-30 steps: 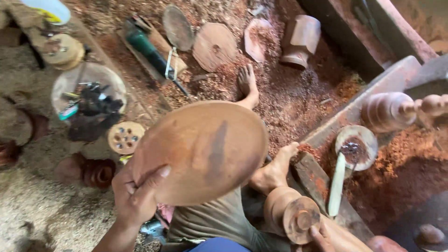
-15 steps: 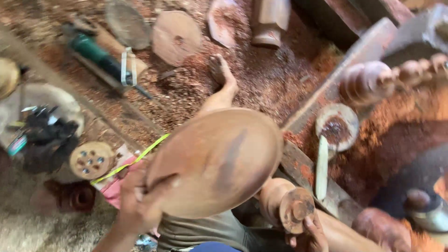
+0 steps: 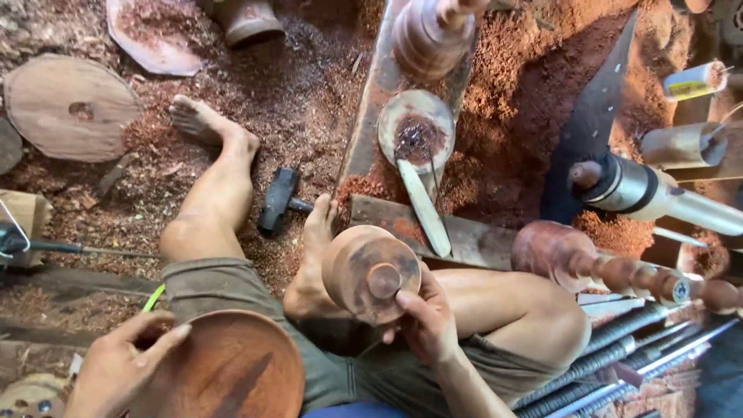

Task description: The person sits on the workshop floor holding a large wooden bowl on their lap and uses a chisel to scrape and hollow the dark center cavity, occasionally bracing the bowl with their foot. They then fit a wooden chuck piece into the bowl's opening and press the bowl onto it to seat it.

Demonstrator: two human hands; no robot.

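Above our lap, our left hand [image 3: 124,364] gripped the wooden bowl [image 3: 228,370] by its rim, our right hand [image 3: 424,321] closed on the round wooden block [image 3: 370,272], hammer [image 3: 280,200] between our feet.

hammer [image 3: 280,200] on sawdust | wooden disc [image 3: 71,107] | lathe spindle [image 3: 646,192]

- Two hands: left hand [image 3: 116,368], right hand [image 3: 422,321].
- Two bare feet: one [image 3: 205,124], the other [image 3: 313,263].
- One wooden bowl [image 3: 228,371].
- One round wooden block [image 3: 370,271].
- One hammer [image 3: 279,200].
- Two flat wooden discs: one [image 3: 70,107], another [image 3: 155,35].
- One small dish [image 3: 416,128] with a stick [image 3: 424,207].
- Two turned spindles: one [image 3: 619,267], one [image 3: 429,35].
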